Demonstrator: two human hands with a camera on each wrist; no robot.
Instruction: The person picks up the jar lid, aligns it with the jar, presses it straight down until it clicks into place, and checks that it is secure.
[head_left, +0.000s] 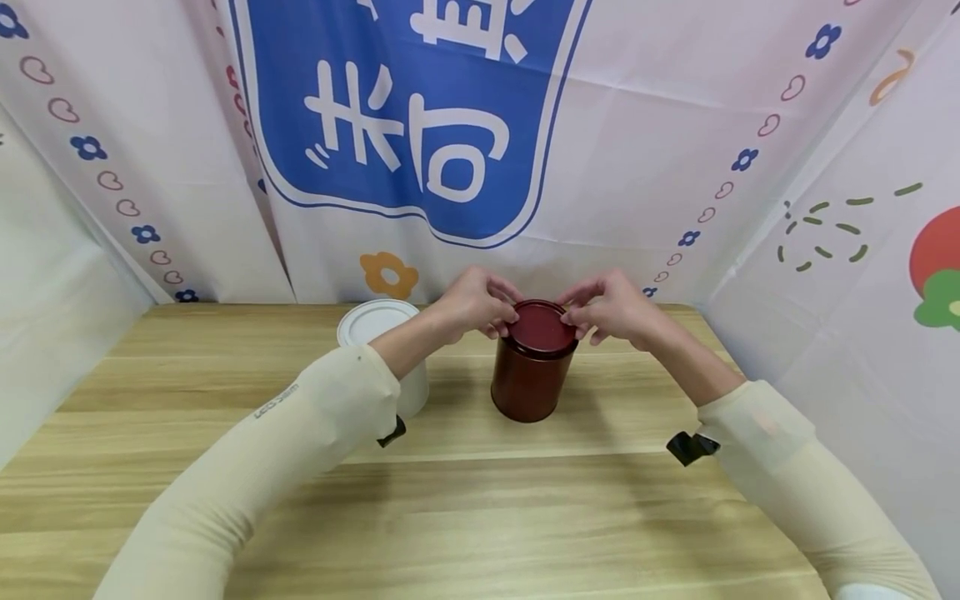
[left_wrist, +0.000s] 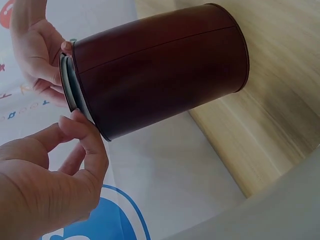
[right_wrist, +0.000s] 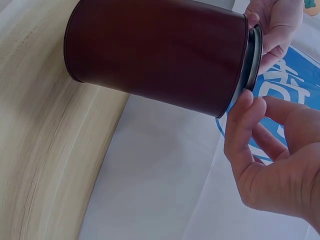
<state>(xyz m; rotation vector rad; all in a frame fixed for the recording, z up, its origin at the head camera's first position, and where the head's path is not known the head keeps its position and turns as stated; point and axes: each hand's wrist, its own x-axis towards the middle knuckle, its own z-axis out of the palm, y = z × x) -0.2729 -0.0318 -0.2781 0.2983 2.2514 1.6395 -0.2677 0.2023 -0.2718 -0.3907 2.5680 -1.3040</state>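
A dark red cylindrical can (head_left: 528,382) stands upright on the table, its round lid (head_left: 542,327) on top. Both wrist views show the lid's rim (right_wrist: 256,57) raised a little from the can body (left_wrist: 160,70), with a narrow gap between them. On the left side, my left hand (head_left: 474,307) pinches the lid's edge between thumb and fingers. Opposite it, my right hand (head_left: 613,312) pinches the right edge in the same way. Left of the red can is a white can (head_left: 377,318) with a white lid, partly hidden behind my left forearm.
The wooden table (head_left: 480,517) reaches back to a white printed cloth (head_left: 637,158) hung as a wall behind the cans. More cloth encloses the left and right sides. Black straps (head_left: 692,447) show at both sleeves.
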